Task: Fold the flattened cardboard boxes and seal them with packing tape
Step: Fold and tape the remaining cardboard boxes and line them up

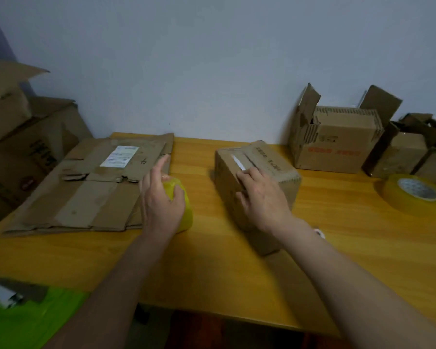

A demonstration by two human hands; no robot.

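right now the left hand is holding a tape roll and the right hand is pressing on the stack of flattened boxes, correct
Not quite. The left hand does hold the yellow tape roll, but the head view shows the right hand pressing on top of the folded box in the middle of the table. The stack of flattened boxes lies untouched to the left of the roll.

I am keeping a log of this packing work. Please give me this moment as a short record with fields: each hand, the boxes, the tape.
left hand: left hand grips the yellow tape roll on the table
right hand: right hand presses flat on top of the folded box
flat boxes: flattened cardboard lies at the table's left
spare tape: second tape roll lies at the far right
finished boxes: open-flap boxes stand by the wall
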